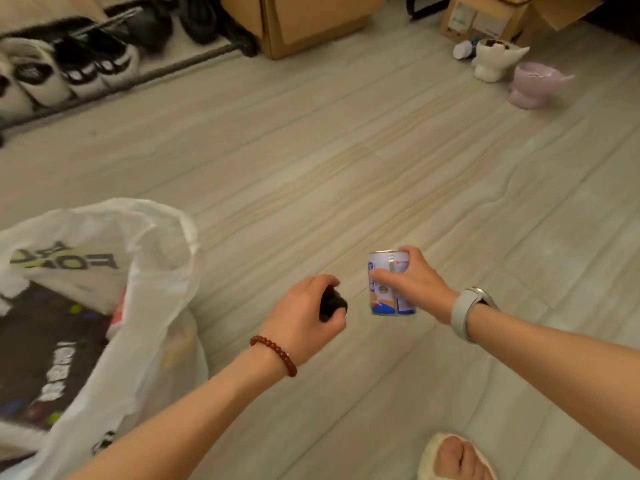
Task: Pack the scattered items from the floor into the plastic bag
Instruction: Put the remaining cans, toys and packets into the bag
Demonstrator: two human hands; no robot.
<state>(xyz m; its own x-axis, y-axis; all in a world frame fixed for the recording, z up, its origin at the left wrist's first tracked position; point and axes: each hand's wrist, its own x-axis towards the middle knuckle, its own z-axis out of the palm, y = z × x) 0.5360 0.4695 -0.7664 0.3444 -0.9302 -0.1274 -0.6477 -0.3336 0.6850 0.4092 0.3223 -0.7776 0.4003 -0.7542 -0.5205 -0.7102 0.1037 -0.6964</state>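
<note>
- The right hand (412, 285) grips a cylindrical metal can with a blue, white and orange printed label (391, 284), its fingers (382, 275) curled across the label and the thumb round the far side; the can is upright, with its silver rim on top, and whether its base touches the floor cannot be told.
- A smooth pale grey band with a rounded watch case (465, 313) wraps the right wrist.
- The left hand (304, 317) holds a small, dark, glossy rounded object (330, 303), its fingers bent round it; what the object is stays unclear.
- A bracelet of round dark-red beads (275, 355) circles the left wrist.
- The thin, crinkled, translucent white plastic bag (152, 271) stands open at the left, just beside the left forearm, with dark lettering on its inner wall.
- Inside the bag lies a flat dark package with white print and small coloured dots (48, 355).
- The pale floor of wood-grain planks (346, 161) carries everything.
- Far right, a white ceramic footed pot holding dark soil (491, 60) stands beside a glossy lilac footed pot (533, 83).
- Brown cardboard boxes (298, 22) sit at the back.
- Black-and-white shoes (69, 67) line a low dark metal rack at the left.
- A foot in a fuzzy cream open-toed slipper (453, 459) shows at the bottom edge.
</note>
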